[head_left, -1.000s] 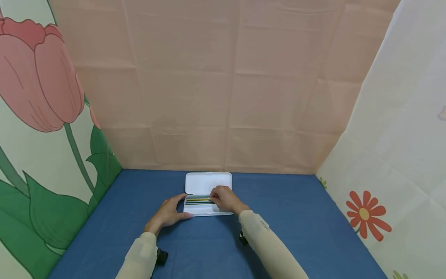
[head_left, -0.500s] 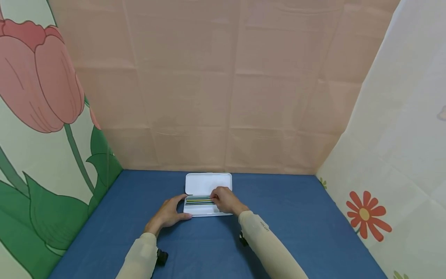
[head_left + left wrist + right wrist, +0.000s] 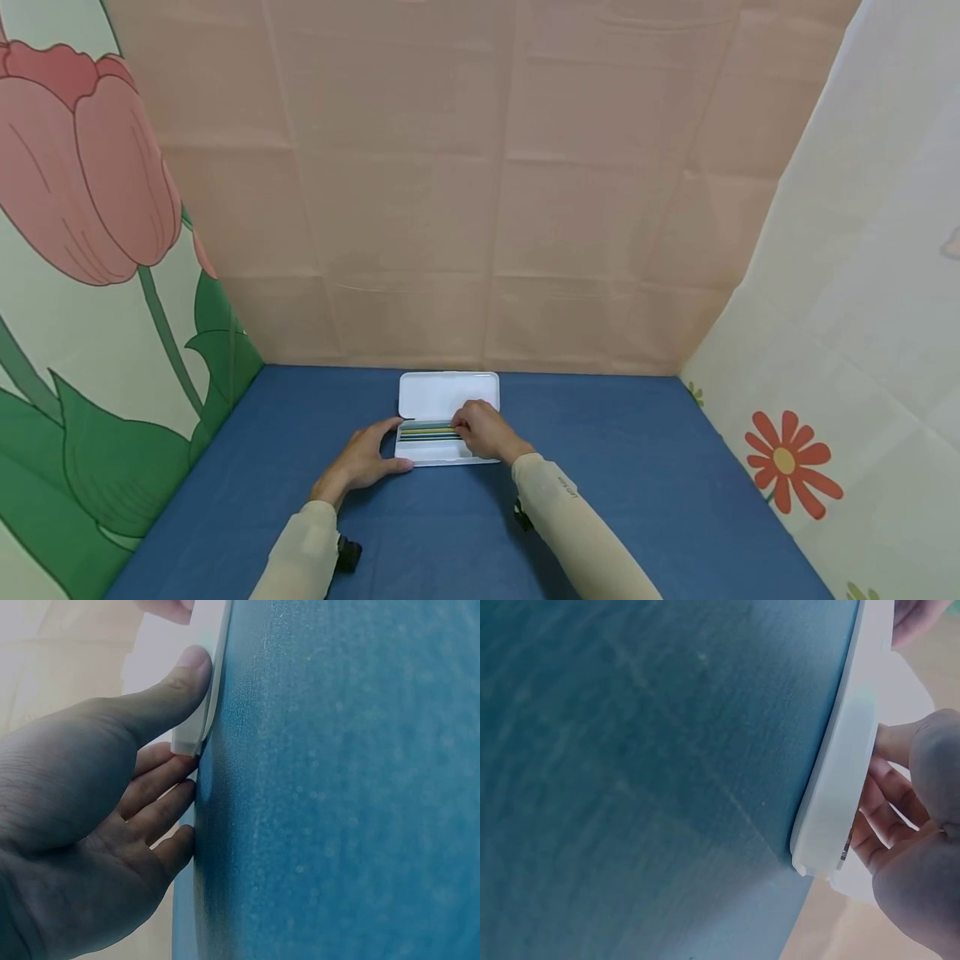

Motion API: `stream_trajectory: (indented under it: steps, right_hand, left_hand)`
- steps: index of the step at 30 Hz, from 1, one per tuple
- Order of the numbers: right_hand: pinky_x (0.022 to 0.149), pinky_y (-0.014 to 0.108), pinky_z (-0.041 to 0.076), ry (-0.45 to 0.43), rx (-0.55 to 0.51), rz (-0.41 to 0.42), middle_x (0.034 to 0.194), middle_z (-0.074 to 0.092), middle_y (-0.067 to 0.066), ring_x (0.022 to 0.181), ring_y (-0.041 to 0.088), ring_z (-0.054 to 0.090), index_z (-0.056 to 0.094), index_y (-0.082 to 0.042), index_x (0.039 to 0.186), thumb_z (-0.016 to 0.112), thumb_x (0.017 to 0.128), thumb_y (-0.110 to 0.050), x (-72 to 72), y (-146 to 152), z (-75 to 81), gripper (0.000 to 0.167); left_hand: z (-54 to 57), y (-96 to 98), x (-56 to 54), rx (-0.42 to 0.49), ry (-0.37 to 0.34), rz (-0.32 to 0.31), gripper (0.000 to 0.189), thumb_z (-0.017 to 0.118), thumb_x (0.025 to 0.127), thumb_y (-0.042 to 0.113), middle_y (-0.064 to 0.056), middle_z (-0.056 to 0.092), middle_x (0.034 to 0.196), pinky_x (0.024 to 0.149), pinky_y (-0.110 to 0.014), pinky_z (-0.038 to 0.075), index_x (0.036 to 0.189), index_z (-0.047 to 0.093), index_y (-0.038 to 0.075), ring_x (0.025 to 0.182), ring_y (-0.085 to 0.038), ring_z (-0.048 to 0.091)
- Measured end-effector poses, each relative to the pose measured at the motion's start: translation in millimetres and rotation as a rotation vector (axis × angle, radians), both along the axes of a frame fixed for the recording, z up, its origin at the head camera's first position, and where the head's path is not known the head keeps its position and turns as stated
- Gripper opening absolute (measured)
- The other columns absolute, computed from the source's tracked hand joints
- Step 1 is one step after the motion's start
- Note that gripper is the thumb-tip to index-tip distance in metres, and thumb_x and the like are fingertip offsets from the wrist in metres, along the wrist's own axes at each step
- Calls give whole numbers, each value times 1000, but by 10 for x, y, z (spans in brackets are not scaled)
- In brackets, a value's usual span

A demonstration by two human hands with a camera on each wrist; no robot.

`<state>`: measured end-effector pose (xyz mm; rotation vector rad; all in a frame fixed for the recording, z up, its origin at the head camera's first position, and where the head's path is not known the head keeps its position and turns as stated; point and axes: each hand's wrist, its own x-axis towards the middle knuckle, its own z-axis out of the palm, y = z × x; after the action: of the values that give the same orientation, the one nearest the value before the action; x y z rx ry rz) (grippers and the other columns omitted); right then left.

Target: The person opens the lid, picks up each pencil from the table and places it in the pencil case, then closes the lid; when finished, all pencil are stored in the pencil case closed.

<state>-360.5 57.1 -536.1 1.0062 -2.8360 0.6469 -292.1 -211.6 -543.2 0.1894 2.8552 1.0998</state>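
A white hinged pencil case lies with its lid raised toward the back. Inside are several thin coloured pencils, side by side along its length. My left hand grips the case's left end, thumb along the front wall and fingers behind the corner. In the left wrist view that thumb presses the case wall. My right hand reaches into the right part of the case, fingertips bent down at the pencils in a pinch. The case wall hides the fingertips in the right wrist view.
Blue cloth covers the table under the case. A beige sheet hangs behind, close to the lid. Flower-printed sheets stand at the left and right sides.
The case shifts very slightly in the view between the first frame and the later ones. Both hands keep their places at the case.
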Motion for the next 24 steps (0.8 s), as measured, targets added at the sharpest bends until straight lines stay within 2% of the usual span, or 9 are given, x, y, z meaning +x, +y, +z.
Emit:
stream_trajectory:
  steps: [12,24]
  right_hand:
    - [90,29,62,-10,2,-6,107,79,4,94,11,65,87,-9,117,69,111,-8,3,8,-31,19]
    - [91,31,62,-6,-59,-11,109,78,3,97,12,66,86,-10,118,71,110,-11,37,69,-3,17]
  left_hand:
    - [-10,-4,-3,-1,-2,2,89,95,94,33,-28,52,172,130,-76,39,167,52,6,161,-55,47]
    - [1,-10,-4,-3,8,-9,89,95,94,33,-28,52,172,130,-76,39,166,53,6,161,-55,46]
